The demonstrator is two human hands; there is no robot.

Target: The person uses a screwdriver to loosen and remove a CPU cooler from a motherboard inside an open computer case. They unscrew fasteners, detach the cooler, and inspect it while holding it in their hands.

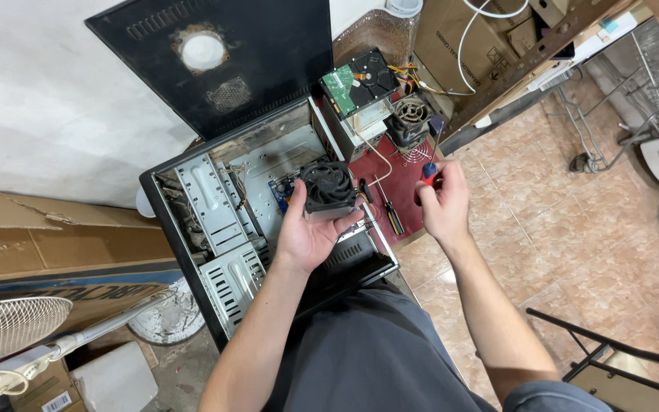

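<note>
My left hand [308, 235] holds a black cooler fan with a metal heatsink [329, 189] above the open computer case [192, 229] lying on its side. My right hand [444, 204] grips a screwdriver with a red and blue handle [429, 172], its shaft pointing up and away. The hand hovers over the red mat to the right of the case. A blue circuit board [282, 191] shows inside the case just behind the fan.
The black side panel [268, 46] leans on the wall behind the case. A hard drive [360, 80], another fan [411, 114] and a yellow-handled screwdriver [393, 216] lie on a red mat [402, 172]. Cardboard boxes and a white pedestal fan [9, 328] stand at left; tiled floor at right.
</note>
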